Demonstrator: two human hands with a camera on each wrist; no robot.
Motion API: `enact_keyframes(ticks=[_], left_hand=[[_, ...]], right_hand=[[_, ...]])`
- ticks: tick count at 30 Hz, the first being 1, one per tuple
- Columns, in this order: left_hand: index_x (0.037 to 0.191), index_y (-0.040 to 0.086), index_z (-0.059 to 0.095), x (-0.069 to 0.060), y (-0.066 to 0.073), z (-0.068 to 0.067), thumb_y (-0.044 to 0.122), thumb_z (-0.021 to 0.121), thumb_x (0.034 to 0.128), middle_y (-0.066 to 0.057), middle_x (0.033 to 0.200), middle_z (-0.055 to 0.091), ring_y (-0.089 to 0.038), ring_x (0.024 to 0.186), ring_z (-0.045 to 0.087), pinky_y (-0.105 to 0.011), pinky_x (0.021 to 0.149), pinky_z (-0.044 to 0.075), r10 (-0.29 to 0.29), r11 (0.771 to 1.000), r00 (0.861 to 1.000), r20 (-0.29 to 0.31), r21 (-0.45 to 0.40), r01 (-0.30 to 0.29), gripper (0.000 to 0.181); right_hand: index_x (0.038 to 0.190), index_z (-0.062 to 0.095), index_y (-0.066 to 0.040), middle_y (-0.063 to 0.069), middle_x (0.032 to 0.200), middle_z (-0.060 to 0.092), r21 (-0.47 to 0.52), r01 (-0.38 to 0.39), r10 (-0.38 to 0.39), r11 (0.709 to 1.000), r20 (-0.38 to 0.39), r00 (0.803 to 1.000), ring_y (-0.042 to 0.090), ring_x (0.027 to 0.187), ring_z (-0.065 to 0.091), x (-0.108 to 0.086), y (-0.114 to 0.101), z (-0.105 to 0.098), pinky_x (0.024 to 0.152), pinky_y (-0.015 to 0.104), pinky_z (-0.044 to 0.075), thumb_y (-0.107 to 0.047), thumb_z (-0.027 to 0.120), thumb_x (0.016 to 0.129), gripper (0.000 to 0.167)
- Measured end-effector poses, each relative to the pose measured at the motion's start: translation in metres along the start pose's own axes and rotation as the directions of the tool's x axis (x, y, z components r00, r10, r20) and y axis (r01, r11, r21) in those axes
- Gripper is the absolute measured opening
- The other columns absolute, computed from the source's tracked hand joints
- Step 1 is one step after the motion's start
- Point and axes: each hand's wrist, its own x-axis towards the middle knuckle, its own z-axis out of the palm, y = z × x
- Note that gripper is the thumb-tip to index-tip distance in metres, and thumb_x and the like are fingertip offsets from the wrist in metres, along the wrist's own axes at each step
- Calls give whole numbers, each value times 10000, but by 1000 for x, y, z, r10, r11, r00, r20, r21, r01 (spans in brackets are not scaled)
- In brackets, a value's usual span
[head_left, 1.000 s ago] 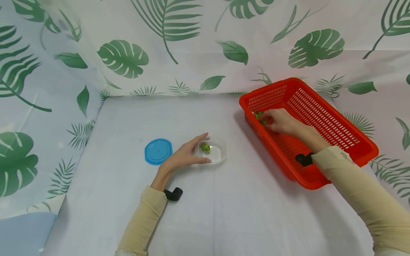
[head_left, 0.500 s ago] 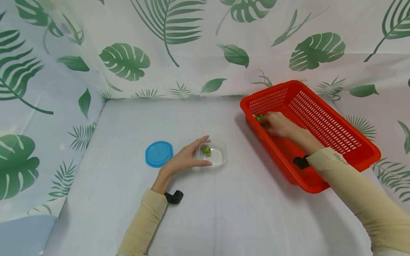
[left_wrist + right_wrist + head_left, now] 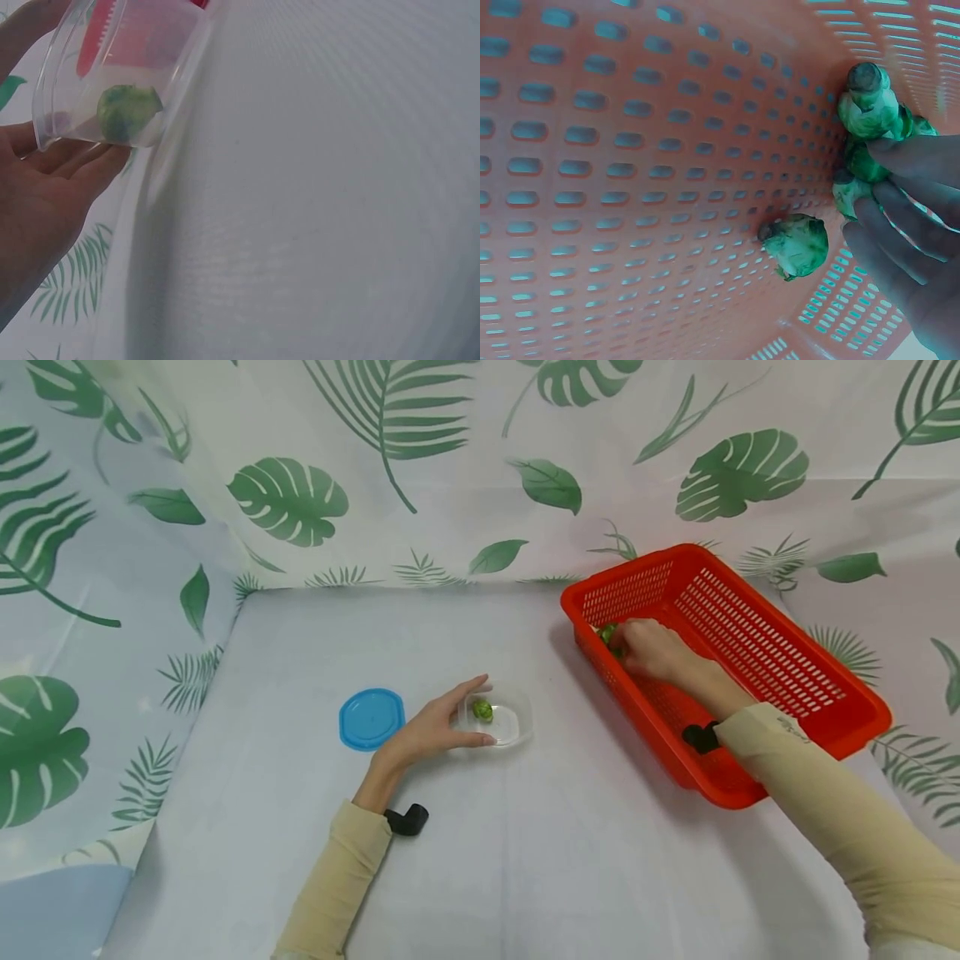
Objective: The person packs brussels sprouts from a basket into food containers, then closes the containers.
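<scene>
In the head view my left hand (image 3: pixel 429 731) holds a small clear plastic container (image 3: pixel 517 720) on the table, thumb and fingers spread around its left side. Inside the container lies one Brussels sprout (image 3: pixel 482 710), also visible through the wall in the left wrist view. My right hand (image 3: pixel 654 652) reaches into the red plastic basket (image 3: pixel 757 627) at its far left corner. In the right wrist view, thumb and fingers pinch a dark green Brussels sprout (image 3: pixel 865 163) within a cluster of several. Another Brussels sprout (image 3: pixel 795 246) lies apart on the basket's perforated surface.
A blue lid (image 3: pixel 371 718) lies on the white tablecloth (image 3: pixel 450 877) left of the container. The basket's long near wall stands between the container and the right hand. Leaf-patterned cloth (image 3: pixel 442 468) hangs behind the table.
The right hand's fingers have shifted slightly and drawn closer together among the sprouts in the basket. The left hand and container have stayed in place; the head view moved a little.
</scene>
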Motion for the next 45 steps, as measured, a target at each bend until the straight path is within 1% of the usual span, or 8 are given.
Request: enact_keyframes(ticks=[3, 7, 14, 22, 29, 36, 39, 45], left_hand=[[1648, 252, 261, 0, 1, -1, 384, 829, 875, 44, 1639, 392, -203, 1575, 231, -516, 1244, 283, 3, 1000, 1000, 2, -1, -3, 969], [1648, 265, 261, -1, 1, 0, 379, 833, 872, 59, 1637, 391, -195, 1576, 225, -515, 1249, 272, -9, 1000, 1000, 12, -12, 9, 970], [1647, 268, 264, 3, 4, 4, 402, 826, 875, 69, 1634, 394, -189, 1576, 229, -508, 1252, 268, 6, 1000, 1000, 10, -3, -6, 964], [1646, 272, 264, 1, 2, 4, 387, 827, 879, 73, 1632, 398, -187, 1575, 232, -510, 1253, 265, 1, 1000, 1000, 3, 7, -1, 959], [1649, 261, 258, -1, 0, 2, 369, 824, 885, 64, 1635, 394, -182, 1575, 228, -491, 1260, 255, 3, 1000, 1000, 0, -9, -3, 956], [1650, 258, 254, -3, -1, 1, 376, 827, 880, 61, 1637, 392, -176, 1574, 228, -478, 1262, 254, 5, 1000, 1000, 2, -8, -5, 967], [1651, 265, 250, -3, -2, 1, 378, 827, 880, 69, 1636, 391, -171, 1573, 229, -471, 1261, 257, -1, 1000, 1000, 2, -7, 1, 970], [1650, 281, 247, -2, -1, 1, 401, 826, 877, 80, 1638, 383, -179, 1577, 221, -487, 1260, 256, 5, 1000, 1000, 1, -9, -5, 973]], right_hand=[[1110, 714, 88, 226, 1074, 691, -5, -5, 5, 1000, -8, 1000, 316, 863, 589, -2, -1, -1, 613, 396, 518, 43, 598, 840, 297], [1131, 675, 91, 252, 1116, 689, 1, -23, 23, 1000, 1, 1000, 334, 909, 616, -4, -1, 0, 712, 470, 574, 15, 630, 856, 289], [1122, 627, 57, 242, 1077, 698, 27, -47, 46, 999, 13, 999, 320, 878, 611, -9, 6, -2, 743, 486, 578, 1, 659, 853, 277], [1125, 631, 51, 223, 1060, 695, 67, -19, 19, 998, 7, 1000, 318, 906, 625, -10, 5, -3, 829, 528, 583, -14, 675, 870, 267], [1146, 662, 79, 234, 1069, 697, 100, 23, -20, 995, -27, 999, 344, 944, 637, -7, 1, -3, 883, 542, 575, -1, 694, 867, 291], [1152, 714, 71, 252, 1112, 674, 92, 54, -50, 994, -47, 998, 359, 992, 600, -10, 0, -5, 878, 535, 558, 1, 700, 879, 282], [1168, 728, 55, 258, 1142, 656, 96, 53, -49, 994, -50, 998, 366, 1012, 581, -11, 0, -5, 879, 533, 546, -3, 698, 888, 287], [1203, 695, 62, 239, 1131, 689, 112, 35, -29, 993, -52, 998, 357, 987, 624, -12, 1, -5, 894, 545, 568, 14, 707, 883, 324]])
